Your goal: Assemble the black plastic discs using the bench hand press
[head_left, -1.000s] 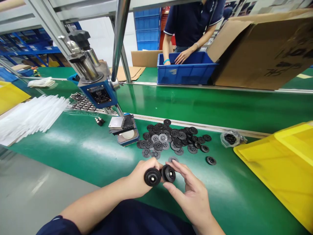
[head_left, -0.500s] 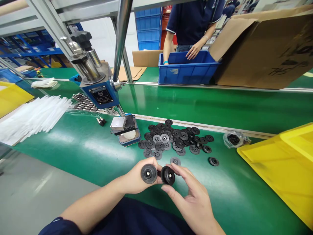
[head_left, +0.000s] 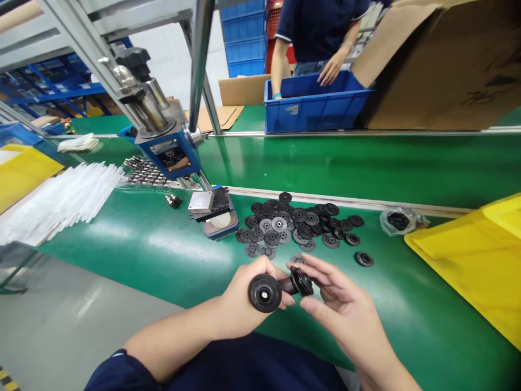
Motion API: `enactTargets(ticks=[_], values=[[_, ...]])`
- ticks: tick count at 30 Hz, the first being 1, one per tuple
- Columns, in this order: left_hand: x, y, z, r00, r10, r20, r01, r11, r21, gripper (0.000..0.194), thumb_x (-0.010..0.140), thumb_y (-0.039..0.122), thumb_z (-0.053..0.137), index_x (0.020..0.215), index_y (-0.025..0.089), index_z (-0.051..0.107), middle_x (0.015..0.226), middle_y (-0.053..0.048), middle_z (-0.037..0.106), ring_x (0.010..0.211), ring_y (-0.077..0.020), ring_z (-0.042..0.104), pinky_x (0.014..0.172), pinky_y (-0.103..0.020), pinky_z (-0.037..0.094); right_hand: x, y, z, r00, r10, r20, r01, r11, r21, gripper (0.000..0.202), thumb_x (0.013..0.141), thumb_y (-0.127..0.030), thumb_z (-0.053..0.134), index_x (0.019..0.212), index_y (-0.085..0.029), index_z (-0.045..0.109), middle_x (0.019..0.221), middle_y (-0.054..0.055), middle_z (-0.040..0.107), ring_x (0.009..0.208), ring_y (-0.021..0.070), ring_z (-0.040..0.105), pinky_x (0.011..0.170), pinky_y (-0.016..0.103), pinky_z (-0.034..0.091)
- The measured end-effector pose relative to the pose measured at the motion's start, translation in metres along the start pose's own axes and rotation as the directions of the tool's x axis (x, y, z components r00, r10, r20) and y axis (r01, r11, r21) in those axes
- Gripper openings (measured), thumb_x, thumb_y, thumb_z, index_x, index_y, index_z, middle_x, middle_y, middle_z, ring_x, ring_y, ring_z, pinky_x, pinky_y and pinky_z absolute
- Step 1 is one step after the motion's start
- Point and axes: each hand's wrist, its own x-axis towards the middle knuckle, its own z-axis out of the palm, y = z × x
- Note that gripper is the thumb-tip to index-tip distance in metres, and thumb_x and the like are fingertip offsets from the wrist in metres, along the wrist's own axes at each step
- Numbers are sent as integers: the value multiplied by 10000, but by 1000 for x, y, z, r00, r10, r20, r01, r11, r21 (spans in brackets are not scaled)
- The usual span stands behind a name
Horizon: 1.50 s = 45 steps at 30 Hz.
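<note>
My left hand (head_left: 250, 282) is closed around dark short-shafted parts. A black round disc (head_left: 264, 293) with a pale centre faces me at the back of that hand. From its fingers a short dark shaft (head_left: 287, 285) sticks out to the right, ending in a stepped black wheel (head_left: 302, 281). The thumb and fingertips of my right hand (head_left: 342, 301) pinch that wheel at its edge. How the two parts lie inside my left palm is hidden. Just beyond my hands, many black and grey slotted discs (head_left: 279, 224) are heaped on the green bench (head_left: 195, 266).
A blue hand press (head_left: 171, 155) stands left of the discs. White tubes (head_left: 77, 201) and dark metal-tipped fittings (head_left: 148, 172) lie farther left. A yellow bin (head_left: 480, 260) and a plastic bag (head_left: 401, 220) are at right. Opposite, a person reaches into a blue crate (head_left: 317, 111).
Both hands have shifted slightly right. The right-hand wheel has turned from facing me to nearly edge-on, showing its shaft. The view has moved a little.
</note>
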Motion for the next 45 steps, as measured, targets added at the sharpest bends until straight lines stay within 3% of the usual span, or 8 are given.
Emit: enactTargets(ticks=[6, 12, 21, 31, 37, 40, 45], values=[[-1, 11, 5, 994, 71, -85, -57, 987, 153, 345, 762, 250, 751, 767, 208, 409, 910, -32, 675, 753, -143, 590, 720, -282, 445, 3, -7, 3, 999, 51, 11, -52, 983, 174, 598, 799, -397, 744, 1327, -251, 505, 1222, 108, 641, 1098, 260, 630, 967, 419, 522], [-2, 13, 7, 978, 189, -93, -157, 947, 279, 335, 756, 210, 756, 734, 206, 422, 922, -48, 680, 831, -179, 631, 775, -307, 477, 1, -9, 3, 999, 44, -9, -42, 982, 183, 578, 795, -387, 751, 1311, -256, 525, 1228, 102, 638, 1125, 265, 615, 1013, 450, 483], [-1, 8, 6, 900, 437, -4, -392, 812, 433, 289, 779, 119, 717, 775, 193, 438, 1009, -43, 658, 857, -142, 629, 765, -274, 469, -1, -8, 0, 998, 48, 29, -52, 984, 171, 467, 791, -315, 766, 1228, -280, 606, 1250, 70, 628, 1167, 249, 583, 1051, 418, 443], [-3, 7, 4, 867, 498, 25, -443, 745, 499, 276, 788, 88, 700, 783, 189, 443, 1014, -45, 648, 889, -141, 635, 768, -267, 487, -3, -8, 1, 996, 61, 59, -72, 975, 209, 511, 780, -293, 781, 1252, -319, 586, 1276, 45, 613, 1187, 226, 568, 1049, 379, 443], [-4, 3, 6, 849, 528, 39, -466, 711, 526, 261, 797, 75, 685, 794, 185, 447, 999, -60, 639, 892, -145, 640, 760, -263, 510, -3, -9, 3, 989, 138, 46, -144, 968, 205, 572, 767, -325, 790, 1283, -299, 545, 1230, 56, 635, 1168, 224, 578, 1026, 375, 456], [-5, 0, 7, 807, 589, 50, -508, 648, 568, 255, 793, 56, 679, 793, 177, 455, 987, -74, 637, 878, -143, 645, 747, -253, 521, -3, -8, 3, 987, 157, 38, -161, 972, 170, 551, 754, -358, 797, 1252, -281, 574, 1194, 56, 647, 1134, 231, 590, 1007, 380, 460], [-7, -6, 6, 698, 703, 136, -615, 491, 618, 241, 773, 11, 667, 819, 160, 484, 1038, -121, 637, 876, -162, 648, 734, -275, 542, -4, -8, 2, 986, 161, 50, -165, 982, 90, 458, 752, -380, 794, 1165, -261, 636, 1117, 44, 663, 1057, 220, 605, 966, 352, 469]])
